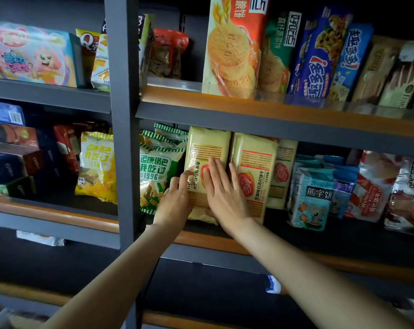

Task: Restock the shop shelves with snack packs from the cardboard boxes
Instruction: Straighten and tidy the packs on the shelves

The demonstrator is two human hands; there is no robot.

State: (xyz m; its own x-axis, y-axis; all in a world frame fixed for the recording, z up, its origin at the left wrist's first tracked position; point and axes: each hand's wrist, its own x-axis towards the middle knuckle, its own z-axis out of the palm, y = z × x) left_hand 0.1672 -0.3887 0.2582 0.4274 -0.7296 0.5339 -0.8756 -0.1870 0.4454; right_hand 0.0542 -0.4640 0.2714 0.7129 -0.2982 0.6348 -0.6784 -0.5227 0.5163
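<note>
- The right hand (221, 191) lies flat on the front of a yellow cracker pack (204, 148), its fingers straight and close together, pressing on the pack's face.
- The left hand (175, 200) is at the lower left edge of the same pack; its forefinger is stretched onto the pack's front and the other fingers bend at the pack's side. Whether they curl behind the pack I cannot tell.
- The pack stands upright on the middle shelf (208, 242), between the two hands, with its top just under the shelf above.
- A second yellow cracker pack (255, 167) stands touching it on the right, and a third one (283, 172) is partly hidden behind that.
- On the left, a green-and-white snack bag (157, 169) stands just beside the held pack, with more such bags behind.
- Further right are light blue biscuit bags (312, 200).
- The upper shelf (248, 105) carries tall biscuit packs, among them an orange one (234, 43) and a blue one (316, 55).
- A grey upright post (124, 129) divides this bay from the left bay, where a yellow snack bag (96, 165) stands.
</note>
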